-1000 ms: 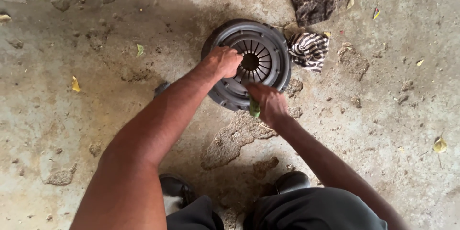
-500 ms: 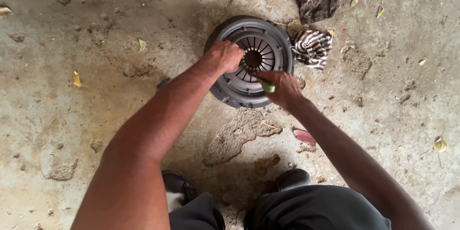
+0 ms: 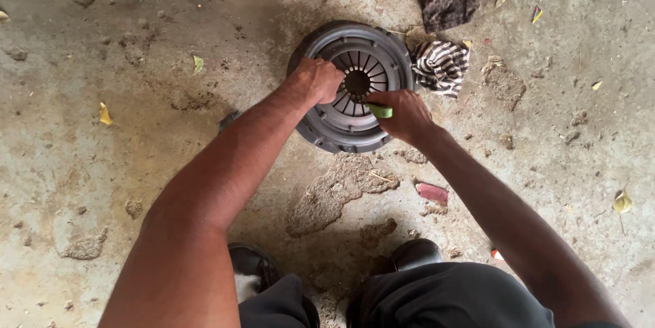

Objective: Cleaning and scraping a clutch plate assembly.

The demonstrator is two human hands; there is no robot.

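Grey clutch cover (image 3: 355, 89) under left hand (image 3: 317, 81), right hand (image 3: 402, 113) gripping green piece (image 3: 380, 111).

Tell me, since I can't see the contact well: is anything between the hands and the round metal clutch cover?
Nothing blocks them. The left hand rests directly on the clutch cover; the right hand presses a small green thing against it.
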